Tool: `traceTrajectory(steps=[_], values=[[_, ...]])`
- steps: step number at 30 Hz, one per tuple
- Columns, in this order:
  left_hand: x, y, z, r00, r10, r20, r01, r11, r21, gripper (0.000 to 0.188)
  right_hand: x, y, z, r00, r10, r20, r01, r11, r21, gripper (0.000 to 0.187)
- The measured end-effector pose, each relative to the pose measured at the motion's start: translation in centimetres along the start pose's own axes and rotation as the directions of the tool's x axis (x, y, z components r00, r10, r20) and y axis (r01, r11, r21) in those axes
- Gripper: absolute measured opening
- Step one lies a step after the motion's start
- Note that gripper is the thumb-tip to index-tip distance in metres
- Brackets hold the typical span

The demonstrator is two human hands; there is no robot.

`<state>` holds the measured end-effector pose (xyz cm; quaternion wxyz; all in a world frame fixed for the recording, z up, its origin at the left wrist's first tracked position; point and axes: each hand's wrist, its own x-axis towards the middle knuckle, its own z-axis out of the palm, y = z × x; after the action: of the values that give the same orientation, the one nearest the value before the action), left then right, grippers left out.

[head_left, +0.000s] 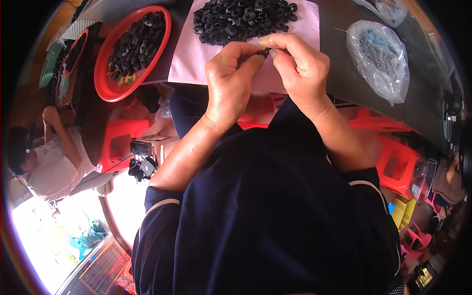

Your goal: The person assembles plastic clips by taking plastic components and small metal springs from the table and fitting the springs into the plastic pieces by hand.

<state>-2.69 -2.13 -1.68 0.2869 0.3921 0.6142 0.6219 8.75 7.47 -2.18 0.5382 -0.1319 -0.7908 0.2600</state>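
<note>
Above the near part of a pink cloth (189, 64), both hands meet at a small black plastic piece (266, 51), which looks like part of a hair claw clip. My left hand (227, 83) is closed, pinching it between thumb and forefinger. My right hand (306, 71) is closed too, thumb and forefinger at the piece's other side. Fingertips cover most of it. Just beyond lies a heap of similar black plastic pieces (241, 22). To the left, a red oval tray (102, 81) holds many black toothed claw clips (140, 44).
A clear plastic bag (396, 81) with small metallic parts, perhaps springs, lies on the dark table (339, 64) at right. Red plastic stools (120, 140) stand below the table edge. A co-worker (61, 160) sits at far left beside another red tray (66, 91).
</note>
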Motion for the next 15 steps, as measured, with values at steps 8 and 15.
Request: traceTrajectory(steps=[8, 15], values=[[0.3, -0.8, 0.5, 0.992, 0.125, -0.030, -0.123, 0.991, 0.056, 0.009, 0.0, 0.0, 0.3, 0.999, -0.042, 0.005, 0.042, 0.998, -0.037, 0.036], [0.2, -1.9, 0.9, 0.983, 0.175, -0.049, -0.169, 0.979, 0.117, 0.005, 0.2, 0.6, 0.3, 0.974, -0.212, 0.080, 0.221, 0.968, -0.122, 0.039]])
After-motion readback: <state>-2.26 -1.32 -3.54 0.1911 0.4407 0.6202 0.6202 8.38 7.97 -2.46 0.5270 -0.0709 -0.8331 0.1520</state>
